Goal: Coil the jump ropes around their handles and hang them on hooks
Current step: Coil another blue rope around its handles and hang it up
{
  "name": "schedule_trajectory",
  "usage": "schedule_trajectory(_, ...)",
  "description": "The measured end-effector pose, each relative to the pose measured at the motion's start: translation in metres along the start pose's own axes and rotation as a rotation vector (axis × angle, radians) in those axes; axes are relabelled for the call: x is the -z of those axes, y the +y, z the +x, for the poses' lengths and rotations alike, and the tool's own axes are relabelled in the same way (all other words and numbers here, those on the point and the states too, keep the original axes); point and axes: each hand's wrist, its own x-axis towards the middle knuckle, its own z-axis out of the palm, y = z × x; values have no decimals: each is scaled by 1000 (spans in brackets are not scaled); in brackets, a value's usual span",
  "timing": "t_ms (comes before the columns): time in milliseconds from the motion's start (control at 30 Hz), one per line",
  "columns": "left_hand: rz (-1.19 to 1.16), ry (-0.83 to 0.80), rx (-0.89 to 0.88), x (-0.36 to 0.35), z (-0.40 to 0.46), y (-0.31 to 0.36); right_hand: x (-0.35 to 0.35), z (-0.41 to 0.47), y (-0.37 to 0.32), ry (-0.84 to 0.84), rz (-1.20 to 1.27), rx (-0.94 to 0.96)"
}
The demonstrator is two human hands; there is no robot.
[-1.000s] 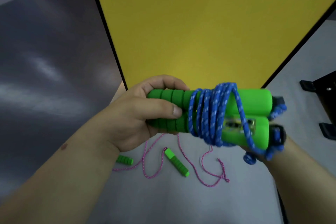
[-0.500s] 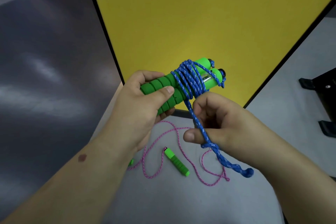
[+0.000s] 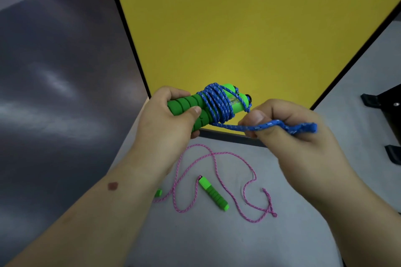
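The blue rope (image 3: 219,102) is wound in several turns around a pair of green foam handles (image 3: 191,106), held up in front of the yellow panel (image 3: 249,28). The left hand (image 3: 171,119) grips the ribbed ends of the handles, thumb pressed across them. A free length of the blue rope runs from the coil to the right hand (image 3: 288,128), which pinches it between thumb and curled fingers; its doubled end sticks out past the knuckles. Below, on the grey floor (image 3: 217,240), the pink rope (image 3: 217,180) lies loose and uncoiled, one green handle (image 3: 213,193) among its loops, another partly hidden by the left wrist.
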Motion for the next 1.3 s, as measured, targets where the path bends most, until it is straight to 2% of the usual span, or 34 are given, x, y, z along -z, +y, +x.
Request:
schedule_trajectory(100,183,13,-118,1,1,-1,7,2,-8,-114,113,-25)
schedule_trajectory(200,269,-22,-113,1,-1,-3,13,3,-16,-252,157,-12)
schedule_trajectory(367,416,-113,-213,-2,-8,3,14,1,-21,-227,189,-28)
schedule_trajectory(467,424,-110,-195,-1,-7,2,14,2,-17,-247,275,-98)
schedule_trajectory(767,368,-71,-203,0,-4,5,13,2,-18,-399,229,-169)
schedule_trajectory(833,375,-62,-209,2,-2,5,10,0,-19,-448,190,-155)
schedule_trajectory(900,429,-82,-241,4,-4,5,10,0,-20,-412,132,-109)
schedule_trajectory(1000,469,-216,-233,4,-9,4,19,4,-18,-288,41,-66)
schedule_trajectory(1133,512,-472,-234,5,-11,13,23,9,-12,-213,64,-83)
schedule_trajectory(1233,406,-666,-136,12,-6,19,25,14,3,-154,78,-156)
schedule_trajectory(1300,265,-756,-61,21,-1,22,26,17,10,-111,218,-276)
